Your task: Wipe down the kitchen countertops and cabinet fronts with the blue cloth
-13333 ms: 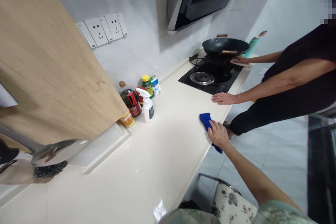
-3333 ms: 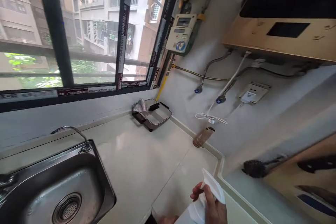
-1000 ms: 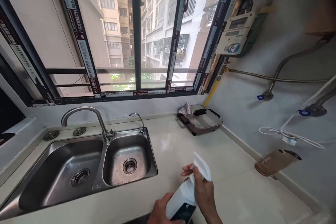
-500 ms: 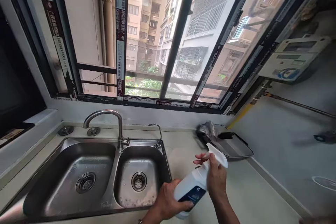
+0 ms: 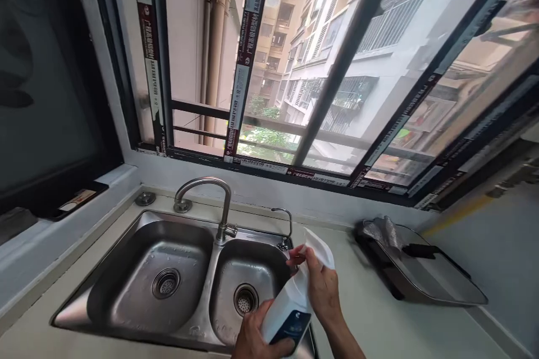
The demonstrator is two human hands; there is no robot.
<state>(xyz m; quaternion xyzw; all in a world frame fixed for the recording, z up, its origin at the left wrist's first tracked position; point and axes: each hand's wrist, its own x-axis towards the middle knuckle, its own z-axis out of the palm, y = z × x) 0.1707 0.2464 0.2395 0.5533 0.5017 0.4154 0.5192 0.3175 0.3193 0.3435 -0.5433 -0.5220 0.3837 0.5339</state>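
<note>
A white spray bottle (image 5: 283, 304) with a dark blue label is held tilted over the right edge of the small sink basin, its top leaning up and to the right. My left hand (image 5: 257, 334) is wrapped round the lower body, thumb across the label. Up at the neck, just under the white trigger head, my right hand (image 5: 320, 286) grips the bottle with its fingers curled round. The bottle's base runs out of the bottom of the view.
Left of the bottle lies a steel double sink (image 5: 202, 303) with a curved faucet (image 5: 225, 207) and a small thin spout (image 5: 289, 224). A dark pan-like tray (image 5: 421, 269) with a clear lid stands on the counter at right. A black-framed window (image 5: 295, 171) rises behind.
The view has swung to the left, so the sink and tray appear further right. Both hands have moved left with the spray bottle, from the counter to the small basin's edge.
</note>
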